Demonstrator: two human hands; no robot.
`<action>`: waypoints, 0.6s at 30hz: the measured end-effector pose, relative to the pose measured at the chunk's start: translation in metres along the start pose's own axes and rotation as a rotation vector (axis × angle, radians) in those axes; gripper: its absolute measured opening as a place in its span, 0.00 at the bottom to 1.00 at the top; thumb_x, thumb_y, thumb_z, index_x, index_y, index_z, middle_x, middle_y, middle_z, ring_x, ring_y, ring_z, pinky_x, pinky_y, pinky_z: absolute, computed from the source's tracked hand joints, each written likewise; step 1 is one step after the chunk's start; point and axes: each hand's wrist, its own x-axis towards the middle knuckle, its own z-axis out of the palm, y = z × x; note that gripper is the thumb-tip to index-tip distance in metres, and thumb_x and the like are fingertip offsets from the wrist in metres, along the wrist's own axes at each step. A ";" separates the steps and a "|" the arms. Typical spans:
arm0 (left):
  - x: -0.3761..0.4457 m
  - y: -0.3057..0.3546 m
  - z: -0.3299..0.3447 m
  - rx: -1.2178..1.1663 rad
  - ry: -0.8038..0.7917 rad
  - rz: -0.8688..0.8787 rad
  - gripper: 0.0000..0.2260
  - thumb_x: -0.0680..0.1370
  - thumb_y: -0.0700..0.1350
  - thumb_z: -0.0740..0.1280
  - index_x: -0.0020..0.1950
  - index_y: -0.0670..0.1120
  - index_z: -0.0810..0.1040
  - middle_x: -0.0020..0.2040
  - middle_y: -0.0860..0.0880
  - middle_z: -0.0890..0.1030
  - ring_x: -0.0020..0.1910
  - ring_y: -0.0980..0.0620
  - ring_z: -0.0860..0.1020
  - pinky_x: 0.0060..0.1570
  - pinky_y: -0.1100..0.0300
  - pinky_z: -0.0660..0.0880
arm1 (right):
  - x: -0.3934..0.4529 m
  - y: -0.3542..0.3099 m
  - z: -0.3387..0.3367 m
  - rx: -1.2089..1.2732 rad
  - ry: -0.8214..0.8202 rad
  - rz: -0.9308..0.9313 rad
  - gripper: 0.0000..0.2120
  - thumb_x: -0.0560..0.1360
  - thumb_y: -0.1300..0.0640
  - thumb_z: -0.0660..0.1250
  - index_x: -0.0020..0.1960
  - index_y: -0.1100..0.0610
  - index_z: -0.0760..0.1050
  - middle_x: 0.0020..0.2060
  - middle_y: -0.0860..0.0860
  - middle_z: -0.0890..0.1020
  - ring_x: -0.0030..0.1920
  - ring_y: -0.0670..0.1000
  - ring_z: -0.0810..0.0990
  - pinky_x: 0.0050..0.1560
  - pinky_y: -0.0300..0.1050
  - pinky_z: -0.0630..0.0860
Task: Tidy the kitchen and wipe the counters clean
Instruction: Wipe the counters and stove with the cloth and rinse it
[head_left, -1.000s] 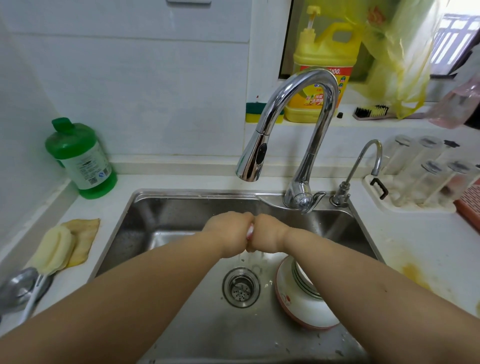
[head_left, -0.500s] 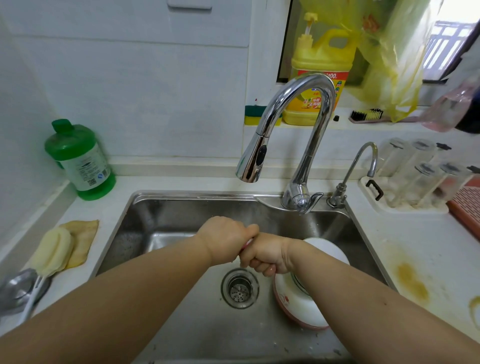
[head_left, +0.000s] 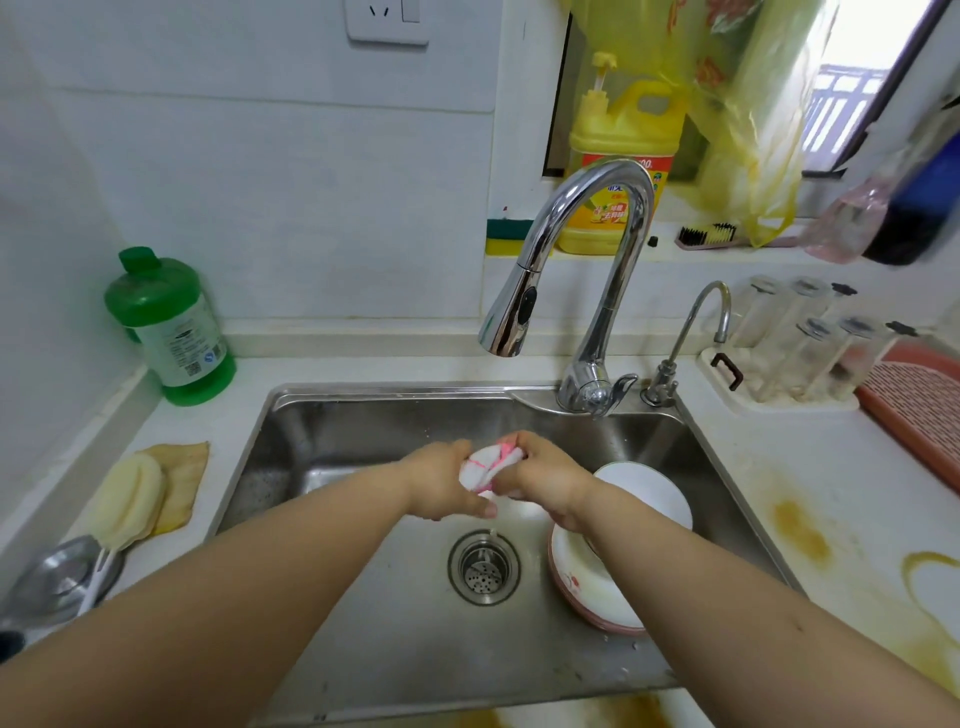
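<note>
Daylight floods in from the window (head_left: 852, 93) at upper right, where the pane blows out to near white. The scene is bright and evenly lit, with soft, faint shadows inside the steel sink (head_left: 363, 431). Highlights glare on the chrome faucet (head_left: 587, 218). The wide-angle lens bows the wall and the desk (head_left: 810, 467) edges. A dark object (head_left: 914, 208) at the far right edge is smeared by blur; the centre stays sharp.

White-pink cloth (head_left: 488, 466), bunched, gripped between both hands, over sink (head_left: 363, 415)
</note>
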 end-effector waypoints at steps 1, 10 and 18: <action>-0.004 -0.002 -0.004 -0.257 -0.059 -0.043 0.20 0.73 0.50 0.73 0.59 0.45 0.71 0.49 0.47 0.76 0.42 0.51 0.77 0.36 0.62 0.77 | -0.001 0.001 -0.001 0.070 0.033 -0.029 0.18 0.59 0.66 0.67 0.46 0.52 0.73 0.45 0.56 0.80 0.47 0.54 0.78 0.51 0.50 0.76; -0.034 0.030 0.008 -0.552 0.210 -0.134 0.13 0.82 0.50 0.56 0.52 0.45 0.76 0.45 0.43 0.80 0.37 0.48 0.77 0.40 0.60 0.72 | -0.051 0.007 -0.005 -0.054 0.494 -0.230 0.15 0.71 0.66 0.68 0.54 0.51 0.75 0.48 0.52 0.80 0.48 0.52 0.79 0.56 0.53 0.78; -0.081 0.094 0.039 -0.549 0.491 0.021 0.18 0.82 0.52 0.56 0.64 0.45 0.77 0.61 0.44 0.79 0.59 0.45 0.76 0.58 0.57 0.72 | -0.139 0.008 -0.021 0.090 0.167 -0.077 0.20 0.74 0.45 0.69 0.60 0.55 0.73 0.52 0.53 0.81 0.46 0.50 0.79 0.45 0.44 0.77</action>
